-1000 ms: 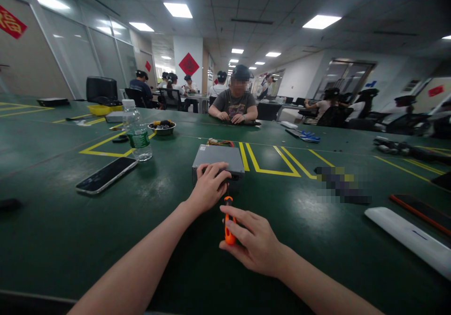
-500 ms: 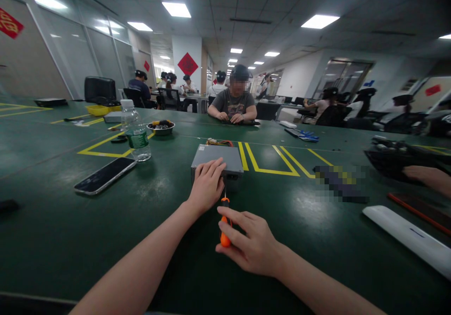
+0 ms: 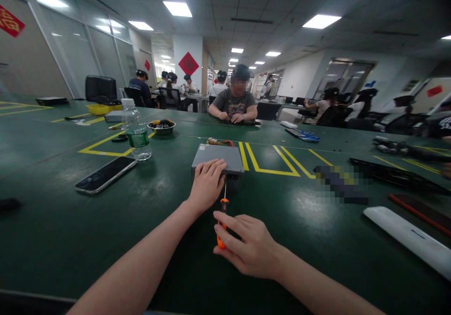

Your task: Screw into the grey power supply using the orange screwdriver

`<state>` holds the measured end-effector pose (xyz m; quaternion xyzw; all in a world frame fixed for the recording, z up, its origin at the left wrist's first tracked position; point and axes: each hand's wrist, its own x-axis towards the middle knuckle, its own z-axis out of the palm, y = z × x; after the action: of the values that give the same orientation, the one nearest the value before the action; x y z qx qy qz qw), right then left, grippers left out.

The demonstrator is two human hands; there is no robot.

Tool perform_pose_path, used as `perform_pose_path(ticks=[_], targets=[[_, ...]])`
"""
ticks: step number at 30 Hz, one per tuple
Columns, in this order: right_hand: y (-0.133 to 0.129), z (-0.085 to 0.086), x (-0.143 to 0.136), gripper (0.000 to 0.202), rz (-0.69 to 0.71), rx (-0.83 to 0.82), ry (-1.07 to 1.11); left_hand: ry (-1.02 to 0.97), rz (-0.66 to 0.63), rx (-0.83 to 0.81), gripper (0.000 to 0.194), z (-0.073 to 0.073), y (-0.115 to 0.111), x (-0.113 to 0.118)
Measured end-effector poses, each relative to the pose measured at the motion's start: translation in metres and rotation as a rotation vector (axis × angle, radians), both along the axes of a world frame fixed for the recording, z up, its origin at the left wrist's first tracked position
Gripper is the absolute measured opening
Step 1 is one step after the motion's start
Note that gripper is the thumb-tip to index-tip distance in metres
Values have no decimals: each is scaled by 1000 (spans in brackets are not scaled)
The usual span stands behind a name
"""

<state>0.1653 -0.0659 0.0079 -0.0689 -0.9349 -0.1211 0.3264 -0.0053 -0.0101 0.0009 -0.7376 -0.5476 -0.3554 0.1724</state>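
Note:
A grey metal power supply unit point(image 3: 221, 157) sits on the green table in front of me, its coloured wires point(image 3: 220, 142) coming out at the back. My left hand point(image 3: 207, 183) lies over its top and near left side, fingers stretched out flat. My right hand point(image 3: 246, 244) has an orange and black screwdriver point(image 3: 222, 221) between thumb and fingers. The screwdriver's shaft points up at the unit's front face, below the left hand's fingertips. Whether the tip sits in a screw is too small to tell.
Left of the unit are a phone point(image 3: 105, 175), a water bottle point(image 3: 136, 134) and a bowl of tools point(image 3: 162, 126). To the right lie a white long object point(image 3: 405, 235), a red-edged dark object point(image 3: 423, 211) and a black panel point(image 3: 398, 176). A person point(image 3: 234, 98) sits opposite.
The screwdriver's handle and my right fingers have shifted slightly left. My left hand stays on the unit. At far right, another person's hand has drawn back and the black panel now lies lower.

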Motion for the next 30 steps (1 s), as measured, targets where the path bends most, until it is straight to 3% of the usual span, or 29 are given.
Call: perform_pose_path(ticks=[4,8,15,21,25,30], targets=[[2,-6,-1,28,3,-20,29,5,9,1,30,-1,1,0],[0,0,0,33,-13,-101,19,10,12,2,30,-1,2,-1],[1,3,1,24,-18,55,61,0,8,-1,29,0,1,0],[7,0,8,24,-27,4,218,-3,9,-7,30,-1,2,0],[7,-1,11,27,-42,-8,167,-6,7,4,31,-1,2,0],[9,1,13,24,-114,126,76,-1,0,9,31,-1,2,0]])
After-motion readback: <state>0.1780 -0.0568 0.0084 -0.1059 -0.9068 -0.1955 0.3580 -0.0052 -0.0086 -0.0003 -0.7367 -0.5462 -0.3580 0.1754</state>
